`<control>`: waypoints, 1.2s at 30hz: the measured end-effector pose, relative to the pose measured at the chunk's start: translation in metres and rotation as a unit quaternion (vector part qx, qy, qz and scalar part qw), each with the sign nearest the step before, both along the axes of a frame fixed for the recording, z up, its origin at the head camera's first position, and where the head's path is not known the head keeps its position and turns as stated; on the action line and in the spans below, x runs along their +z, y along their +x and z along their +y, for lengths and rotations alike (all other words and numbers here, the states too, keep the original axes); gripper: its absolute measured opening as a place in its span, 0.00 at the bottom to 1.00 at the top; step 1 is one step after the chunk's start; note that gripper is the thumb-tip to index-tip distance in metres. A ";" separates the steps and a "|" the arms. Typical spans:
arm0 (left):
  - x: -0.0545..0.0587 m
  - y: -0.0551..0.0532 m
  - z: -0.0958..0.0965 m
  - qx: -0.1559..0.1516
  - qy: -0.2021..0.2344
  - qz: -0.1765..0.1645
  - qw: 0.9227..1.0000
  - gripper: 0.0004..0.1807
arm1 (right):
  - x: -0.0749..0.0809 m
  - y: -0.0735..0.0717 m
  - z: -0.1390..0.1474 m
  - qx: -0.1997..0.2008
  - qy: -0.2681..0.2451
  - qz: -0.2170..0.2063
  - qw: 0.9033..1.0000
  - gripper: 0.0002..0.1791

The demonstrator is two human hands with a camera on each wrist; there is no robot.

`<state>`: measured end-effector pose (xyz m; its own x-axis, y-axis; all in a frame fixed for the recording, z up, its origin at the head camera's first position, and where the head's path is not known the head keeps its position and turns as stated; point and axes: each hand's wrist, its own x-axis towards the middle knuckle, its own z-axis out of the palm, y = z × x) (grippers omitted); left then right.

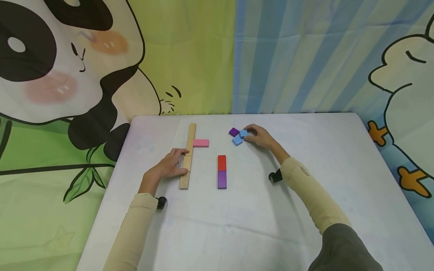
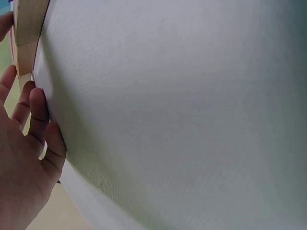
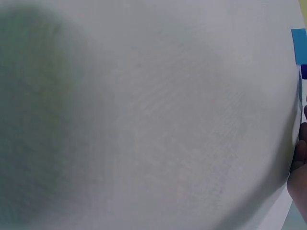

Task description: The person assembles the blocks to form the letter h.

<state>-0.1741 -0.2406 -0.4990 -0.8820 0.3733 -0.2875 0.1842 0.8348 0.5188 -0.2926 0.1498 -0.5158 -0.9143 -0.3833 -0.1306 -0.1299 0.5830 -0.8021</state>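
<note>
A row of plain wooden blocks [image 1: 186,162], laid end to end, stands left of the middle of the table. My left hand [image 1: 170,164] touches its left side, thumb and fingers spread along it; in the left wrist view those fingers reach up to the wooden blocks [image 2: 28,33]. Toward the back, my right hand [image 1: 260,137] pinches a small blue block [image 1: 243,133] between thumb and forefinger. A second blue block [image 1: 237,140] and a dark purple block [image 1: 233,132] lie close beside it. Only part of the right hand [image 3: 300,177] shows in the right wrist view.
A pink block [image 1: 201,143] juts rightward from the wooden row. Nearer the middle, a red block [image 1: 222,162] and a purple block [image 1: 222,180] stand end to end in a line. The white table [image 1: 217,233] reaches back to a cartoon-printed curtain [image 1: 190,56].
</note>
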 end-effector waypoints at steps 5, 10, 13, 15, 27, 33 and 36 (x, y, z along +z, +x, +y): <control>0.001 0.001 0.000 0.001 -0.002 0.001 1.000 0.40 | 0.000 0.000 0.003 -0.079 -0.074 -0.027 0.994 0.26; 0.001 0.001 -0.001 0.007 -0.008 -0.001 1.000 0.40 | 0.004 0.001 0.000 -0.117 -0.123 -0.032 0.985 0.25; 0.000 0.001 -0.001 0.009 -0.011 -0.005 1.000 0.40 | 0.007 0.004 -0.008 -0.118 -0.130 -0.037 0.984 0.25; 0.001 0.001 -0.001 0.011 -0.012 -0.007 1.000 0.40 | 0.010 0.006 -0.015 -0.115 -0.130 -0.042 0.984 0.26; -0.002 0.000 0.000 0.008 -0.016 -0.009 1.000 0.40 | 0.017 0.015 -0.046 -0.078 -0.131 -0.053 0.987 0.24; -0.001 0.000 0.000 0.013 -0.016 -0.011 1.000 0.41 | 0.019 0.022 -0.068 -0.004 -0.083 0.004 0.997 0.24; -0.002 -0.001 0.000 0.014 -0.017 -0.010 1.000 0.41 | 0.018 0.025 -0.083 0.042 -0.055 0.037 0.997 0.25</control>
<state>-0.1747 -0.2408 -0.5015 -0.8858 0.3392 -0.3168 0.1511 0.8561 0.4941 -0.2676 0.0669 -0.4975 -0.8845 -0.4663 -0.0172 -0.2353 0.4776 -0.8465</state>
